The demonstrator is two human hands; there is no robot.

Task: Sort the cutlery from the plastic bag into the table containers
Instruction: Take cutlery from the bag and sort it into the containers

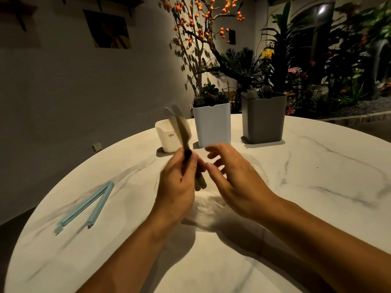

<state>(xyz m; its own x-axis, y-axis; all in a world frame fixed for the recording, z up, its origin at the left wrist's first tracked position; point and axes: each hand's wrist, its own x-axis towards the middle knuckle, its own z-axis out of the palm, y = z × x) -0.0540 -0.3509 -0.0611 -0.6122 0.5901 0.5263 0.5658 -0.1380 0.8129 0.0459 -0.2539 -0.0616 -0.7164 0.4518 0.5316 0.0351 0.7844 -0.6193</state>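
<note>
My left hand (179, 185) grips a small bundle of dark-handled cutlery (183, 135), held upright over the table and blurred by motion. Its tips rise in front of the small white container (167, 137). My right hand (230, 176) hovers just right of the bundle with spread, relaxed fingers and holds nothing. Under both hands lies the clear plastic bag (211, 205), flat on the marble table (317, 187). Behind stand a tall white container (212, 125) and a grey container (263, 119), each with cutlery standing in it.
A light blue bag clip (86, 206) lies open on the table at the left. Plants and a tree with orange fruit stand behind the table's far edge. A wall is at the left.
</note>
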